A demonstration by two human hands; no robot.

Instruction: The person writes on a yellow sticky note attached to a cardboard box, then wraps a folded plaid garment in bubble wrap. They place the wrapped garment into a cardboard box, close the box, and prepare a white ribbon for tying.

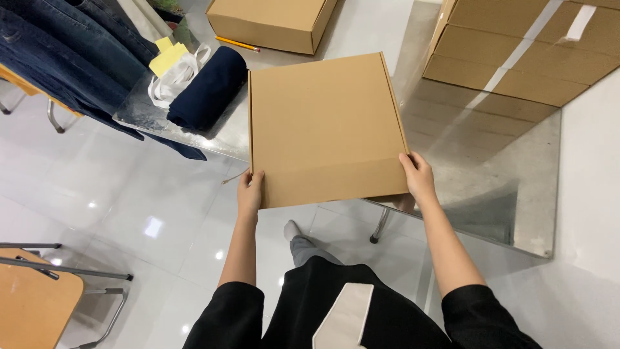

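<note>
The steel table (452,142) is carrying everything here, and the flat box (326,129) is lying closed on its near edge, its front end hanging slightly past the rim toward the person. Both hands are gripping that front end: the left hand (250,194) is clasping the near left corner, and the right hand (418,178) is clasping the near right corner, thumbs on top, so the box is being steadied level from both sides. To the right of the box, big taped cartons (516,52) are standing stacked and crowding that side. Beyond the box, a second flat box (271,22) is sitting well apart, with a pencil (237,43) just beside it. Left of the box, folded navy cloth (208,90) is lying close, nearly touching it, with white straps (169,81) and yellow notes (166,57) farther left. Jeans (58,58) are hanging over the table's far left end.
</note>
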